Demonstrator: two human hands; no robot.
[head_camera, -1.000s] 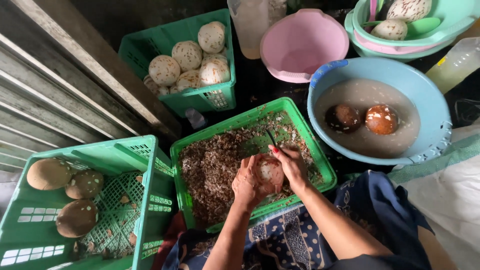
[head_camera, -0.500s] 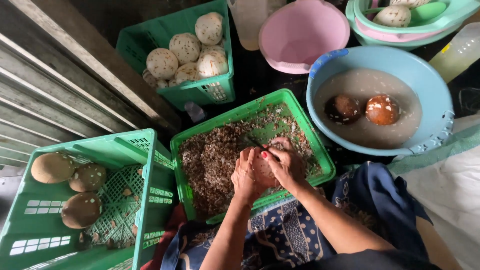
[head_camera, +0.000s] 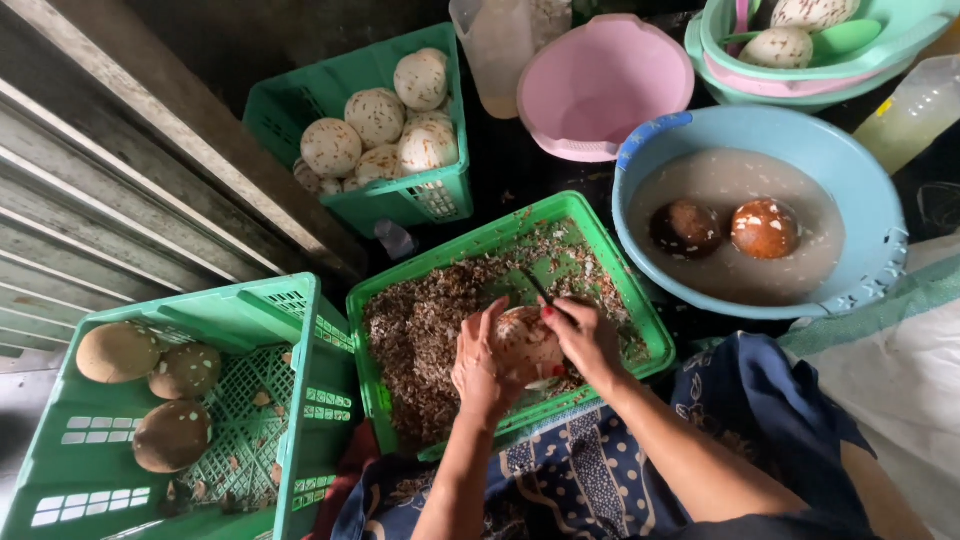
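Observation:
My left hand (head_camera: 478, 365) cups a round brown coconut (head_camera: 524, 340) over a green basket (head_camera: 400, 288) full of brown peelings. My right hand (head_camera: 585, 335) grips a dark-bladed knife (head_camera: 537, 290) whose blade lies against the top of the coconut. The coconut shows pale scraped patches. Both forearms reach in from the bottom of the view over a blue patterned cloth on my lap.
A green crate (head_camera: 290, 400) at the left holds three brown coconuts (head_camera: 118, 350). A far green basket (head_camera: 420, 200) holds several pale peeled ones. A blue basin (head_camera: 860, 290) of murky water holds two dark coconuts. An empty pink basin (head_camera: 600, 80) and stacked bowls stand behind.
My hands with the coconut have shifted slightly toward me and left over the basket. The coconut has turned in my left hand and the knife blade sits higher on it.

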